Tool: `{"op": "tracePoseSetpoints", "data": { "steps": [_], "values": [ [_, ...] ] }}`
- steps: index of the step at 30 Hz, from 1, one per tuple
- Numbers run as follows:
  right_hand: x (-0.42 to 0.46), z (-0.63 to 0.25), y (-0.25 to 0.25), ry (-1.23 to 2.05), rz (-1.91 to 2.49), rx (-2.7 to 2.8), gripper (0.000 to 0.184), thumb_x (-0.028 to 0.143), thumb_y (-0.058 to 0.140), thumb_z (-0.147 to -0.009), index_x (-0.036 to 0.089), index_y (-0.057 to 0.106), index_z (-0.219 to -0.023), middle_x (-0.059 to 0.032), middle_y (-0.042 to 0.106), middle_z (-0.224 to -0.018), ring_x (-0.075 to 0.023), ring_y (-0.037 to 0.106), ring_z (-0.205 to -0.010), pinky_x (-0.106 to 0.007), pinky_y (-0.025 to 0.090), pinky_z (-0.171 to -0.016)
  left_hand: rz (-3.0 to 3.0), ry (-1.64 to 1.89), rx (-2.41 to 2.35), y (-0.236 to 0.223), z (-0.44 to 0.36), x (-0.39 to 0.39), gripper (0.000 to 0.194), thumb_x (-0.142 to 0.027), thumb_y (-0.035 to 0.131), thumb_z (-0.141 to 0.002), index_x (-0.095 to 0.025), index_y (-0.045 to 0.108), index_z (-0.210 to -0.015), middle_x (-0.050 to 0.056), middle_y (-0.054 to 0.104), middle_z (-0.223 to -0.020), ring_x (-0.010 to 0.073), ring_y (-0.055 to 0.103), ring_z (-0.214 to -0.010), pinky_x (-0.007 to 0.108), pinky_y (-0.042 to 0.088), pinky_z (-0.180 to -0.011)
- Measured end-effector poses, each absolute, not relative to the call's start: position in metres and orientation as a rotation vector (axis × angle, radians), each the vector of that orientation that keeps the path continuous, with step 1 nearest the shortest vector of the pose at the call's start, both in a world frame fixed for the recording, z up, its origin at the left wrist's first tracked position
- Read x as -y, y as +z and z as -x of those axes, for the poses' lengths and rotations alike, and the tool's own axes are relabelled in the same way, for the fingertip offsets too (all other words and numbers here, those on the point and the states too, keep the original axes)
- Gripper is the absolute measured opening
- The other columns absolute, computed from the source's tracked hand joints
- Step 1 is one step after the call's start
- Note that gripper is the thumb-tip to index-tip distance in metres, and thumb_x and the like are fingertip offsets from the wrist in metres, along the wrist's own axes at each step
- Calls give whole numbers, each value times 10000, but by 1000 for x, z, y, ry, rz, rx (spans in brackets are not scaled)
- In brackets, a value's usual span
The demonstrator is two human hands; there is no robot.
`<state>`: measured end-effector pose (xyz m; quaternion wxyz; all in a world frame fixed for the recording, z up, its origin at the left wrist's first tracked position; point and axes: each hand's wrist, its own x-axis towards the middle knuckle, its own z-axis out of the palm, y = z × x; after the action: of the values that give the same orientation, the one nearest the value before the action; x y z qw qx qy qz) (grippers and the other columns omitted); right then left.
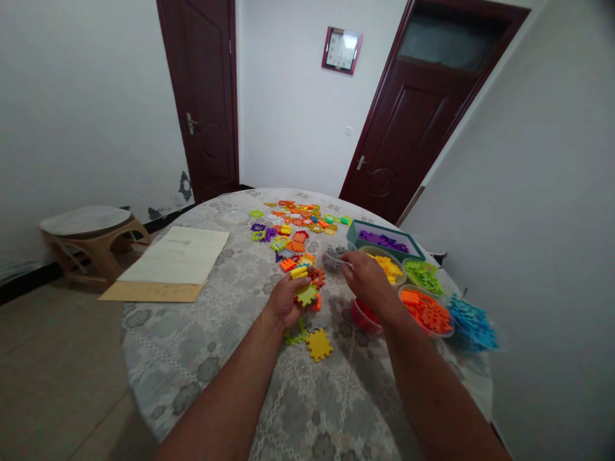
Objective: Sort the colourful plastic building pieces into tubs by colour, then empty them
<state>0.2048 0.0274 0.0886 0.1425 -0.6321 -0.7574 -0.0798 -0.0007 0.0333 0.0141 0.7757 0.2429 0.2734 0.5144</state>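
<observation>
gripping yellow pieces [298, 273], left fingers [296, 283] curled

Bright pieces [296, 246] on patterned tablecloth [202, 333]

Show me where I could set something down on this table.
Bare cloth lies between the paper and left hand, and between the forearms this side of the yellow square. Tubs crowd around the right hand; loose pieces crowd the middle.

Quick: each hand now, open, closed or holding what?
Left hand: holding yellow plastic pieces and a lime-green toothed piece.
Right hand: at the clear plastic bowl of gray pieces; grip cannot be told.
</observation>
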Motion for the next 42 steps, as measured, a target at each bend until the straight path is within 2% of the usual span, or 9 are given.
{"op": "tracePoseSetpoints", "data": {
  "steps": [4, 7, 13, 18, 24, 28, 31, 36, 42],
  "values": [
    [-2, -188, 76, -85, 1421, 2111, 310, 230, 621, -986, 188, 691, -1286, -133, 749, -1252, -265, 695, -1169, -415, 529, -1061, -586, 1045, -555, 17, 1, -27, 414, -146, 806, -732, -177, 735, -1139, 110, 772, -1091, 211, 731, -752, 325, 614, -561],
    [7, -178, 69, 23, 1349, 2161, 319, 224, 672, -962, 201, 684, -1280, -121, 747, -1224, -260, 696, -1137, -431, 540, -1036, -609, 1002, -530, 20, 1, -24, 432, -139, 820, -727, -162, 733, -1149, 116, 774, -1085, 211, 732, -751, 327, 620, -571],
    [13, -178, 68, 116, 1334, 2015, 249, 166, 639, -971, 202, 708, -1207, -91, 764, -1116, -228, 703, -1004, -378, 546, -929, -676, 914, -501, 23, 2, -22, 440, -130, 803, -754, -148, 725, -1187, 157, 777, -1119, 252, 758, -832, 297, 606, -548],
    [29, -210, 81, 172, 1451, 1691, 238, 259, 607, -976, 231, 747, -1166, -57, 796, -1052, -206, 720, -900, -335, 552, -860, -620, 893, -521, 25, 2, -22, 462, -83, 794, -749, -186, 695, -1189, 163, 738, -1283, 308, 767, -1035, 302, 627, -586],
    [46, -271, 69, 12, 1644, 1305, 273, 338, 599, -926, 199, 750, -1105, -86, 798, -1046, -241, 722, -875, -364, 557, -831, -510, 940, -609, 24, 4, -28, 431, -132, 774, -801, -163, 685, -1222, 129, 752, -1156, 208, 760, -776, 297, 617, -513],
    [42, -285, 52, -164, 1729, 1330, 264, 281, 569, -900, 181, 734, -1079, -110, 785, -1051, -263, 717, -954, -405, 539, -939, -426, 893, -533, 24, 3, -31, 346, -346, 728, -930, -145, 679, -1208, 118, 749, -1043, 189, 723, -692, 282, 582, -466],
    [37, -286, 45, -252, 1772, 1434, 249, 259, 537, -911, 179, 720, -1060, -128, 769, -1054, -277, 698, -977, -422, 529, -964, -402, 856, -483, 28, 3, -31, 410, -487, 637, -986, -129, 678, -1182, 124, 738, -977, 195, 699, -659, 282, 555, -441],
    [33, -284, 40, -304, 1779, 1503, 270, 261, 493, -951, 171, 713, -1081, -150, 747, -1085, -293, 672, -1025, -444, 524, -996, -404, 822, -459, 31, 3, -28, 439, -463, 541, -1022, -100, 682, -1224, 143, 729, -950, 215, 696, -667, 293, 535, -437],
    [36, -248, 47, -289, 1542, 1607, 274, 256, 468, -1025, 206, 719, -1123, -129, 746, -1116, -281, 667, -1096, -466, 506, -1065, -499, 765, -483, 29, -1, -22, 430, -453, 623, -991, -122, 703, -1253, 156, 746, -1011, 203, 699, -676, 265, 512, -437]
  ]
}}
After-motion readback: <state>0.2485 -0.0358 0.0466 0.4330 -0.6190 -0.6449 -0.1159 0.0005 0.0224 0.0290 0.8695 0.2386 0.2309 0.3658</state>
